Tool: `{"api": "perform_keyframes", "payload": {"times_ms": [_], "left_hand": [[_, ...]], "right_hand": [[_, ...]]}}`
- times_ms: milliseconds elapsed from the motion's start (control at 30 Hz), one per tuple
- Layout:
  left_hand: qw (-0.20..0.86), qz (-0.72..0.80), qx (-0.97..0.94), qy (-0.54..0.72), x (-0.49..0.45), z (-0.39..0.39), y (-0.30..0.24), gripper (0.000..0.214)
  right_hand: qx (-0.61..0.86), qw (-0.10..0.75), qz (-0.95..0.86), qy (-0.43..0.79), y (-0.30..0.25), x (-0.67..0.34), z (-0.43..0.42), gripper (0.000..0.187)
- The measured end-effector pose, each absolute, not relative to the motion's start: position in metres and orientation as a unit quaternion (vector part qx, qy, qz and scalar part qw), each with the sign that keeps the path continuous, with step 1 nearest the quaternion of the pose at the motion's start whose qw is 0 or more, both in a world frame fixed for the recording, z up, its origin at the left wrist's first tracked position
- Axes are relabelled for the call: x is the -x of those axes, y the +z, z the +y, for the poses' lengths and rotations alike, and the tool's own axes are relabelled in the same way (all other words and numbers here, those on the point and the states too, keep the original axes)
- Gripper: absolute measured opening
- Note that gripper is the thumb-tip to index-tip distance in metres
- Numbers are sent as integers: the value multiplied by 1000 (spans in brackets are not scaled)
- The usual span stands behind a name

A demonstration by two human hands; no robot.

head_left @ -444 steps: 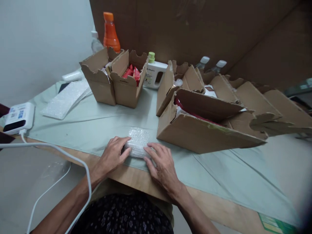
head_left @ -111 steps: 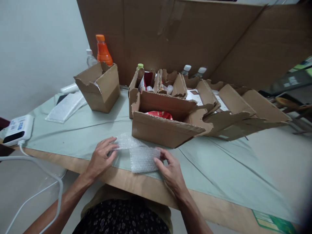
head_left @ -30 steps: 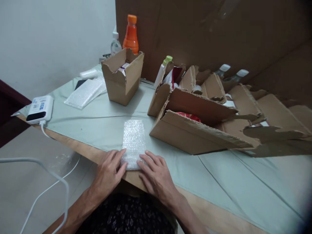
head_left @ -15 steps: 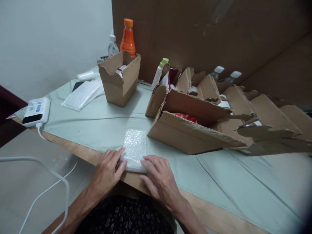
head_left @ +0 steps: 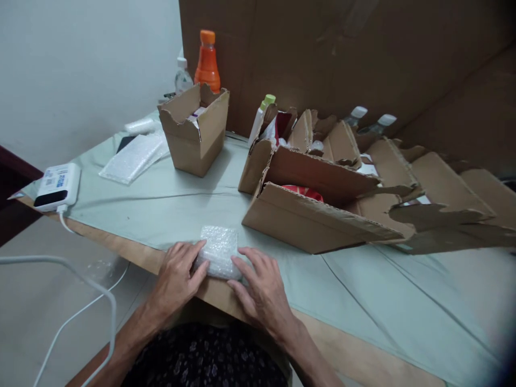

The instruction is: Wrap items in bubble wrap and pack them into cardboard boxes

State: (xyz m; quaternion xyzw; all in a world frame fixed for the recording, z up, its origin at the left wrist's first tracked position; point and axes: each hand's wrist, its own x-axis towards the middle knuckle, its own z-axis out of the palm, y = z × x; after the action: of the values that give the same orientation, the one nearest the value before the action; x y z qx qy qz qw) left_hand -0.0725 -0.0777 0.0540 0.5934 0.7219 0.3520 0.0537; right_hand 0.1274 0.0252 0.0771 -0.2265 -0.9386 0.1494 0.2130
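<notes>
A sheet of clear bubble wrap [head_left: 220, 250] lies partly folded near the table's front edge, its near part a thicker roll or fold. My left hand [head_left: 181, 269] grips its left side, thumb at the near edge and fingers on top. On the opposite side, my right hand [head_left: 260, 285] holds the near right corner between fingertips and thumb. Whether anything is wrapped inside cannot be seen.
Flat bubble wrap [head_left: 129, 158] lies back left, near a cardboard box [head_left: 201, 145]. Several open cardboard bins [head_left: 318, 223] fill the right. A white device [head_left: 58, 185] with a cable sits at the left edge. An orange bottle [head_left: 207, 64] stands behind.
The flat far part of the bubble wrap has become shorter, and the folded near part has moved away from me. Both hands keep their hold at the sides.
</notes>
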Motion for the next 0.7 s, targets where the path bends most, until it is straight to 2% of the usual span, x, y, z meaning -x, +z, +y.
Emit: {"api": "perform_keyframes", "payload": {"times_ms": [100, 167, 267, 367, 467, 600, 667, 700], "left_hand": [[58, 740, -549, 385, 71, -79, 54, 36], [101, 752, -479, 442, 67, -88, 54, 44], [234, 724, -336, 555, 54, -103, 55, 62], [386, 616, -229, 647, 36, -107, 58, 91], [486, 535, -171, 670, 21, -101, 66, 109], [536, 494, -114, 675, 13, -93, 76, 119], [542, 493, -91, 674, 12, -91, 78, 119], [545, 493, -81, 674, 11, -91, 79, 118]], "right_hand": [[181, 166, -958, 145, 75, -118, 33, 33], [182, 180, -953, 164, 75, -114, 40, 29], [211, 233, -930, 190, 80, -118, 40, 27], [204, 259, -920, 213, 91, -127, 24, 27], [191, 248, -911, 267, 100, -132, 5, 26], [230, 226, -896, 305, 100, -140, -3, 23], [257, 232, -883, 317, 96, -149, -1, 29], [274, 238, -868, 340, 93, -154, 0, 38]]}}
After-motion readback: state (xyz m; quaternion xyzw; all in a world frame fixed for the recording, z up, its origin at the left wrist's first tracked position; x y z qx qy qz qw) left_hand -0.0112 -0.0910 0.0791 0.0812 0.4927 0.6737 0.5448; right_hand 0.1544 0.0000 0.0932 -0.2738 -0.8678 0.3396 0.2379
